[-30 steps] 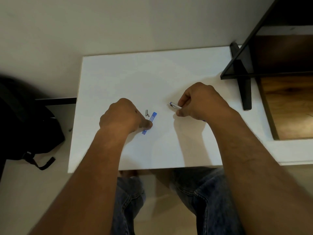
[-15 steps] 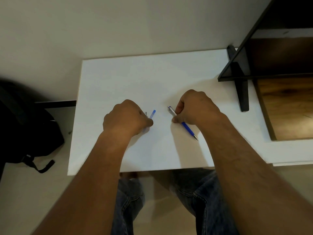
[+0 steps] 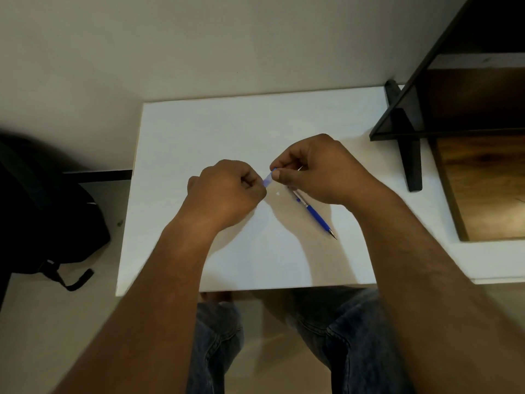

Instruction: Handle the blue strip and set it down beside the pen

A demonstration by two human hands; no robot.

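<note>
Above the middle of the table [image 3: 176, 132], the left hand [image 3: 227, 191] and right hand [image 3: 318, 172] both pinch a small blue tube [image 3: 268, 177] between curled fingers. The pencil [image 3: 315, 216] lies untouched on the table beneath the right hand; the tube appears not yet opened.

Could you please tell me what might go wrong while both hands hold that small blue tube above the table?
The blue tube is pinched between the left hand and right hand at their fingertips, so it might slip and fall. The small white speck on the table could be brushed away unnoticed. The blue pen lies partly under the right hand; a nudge might roll it.
</note>
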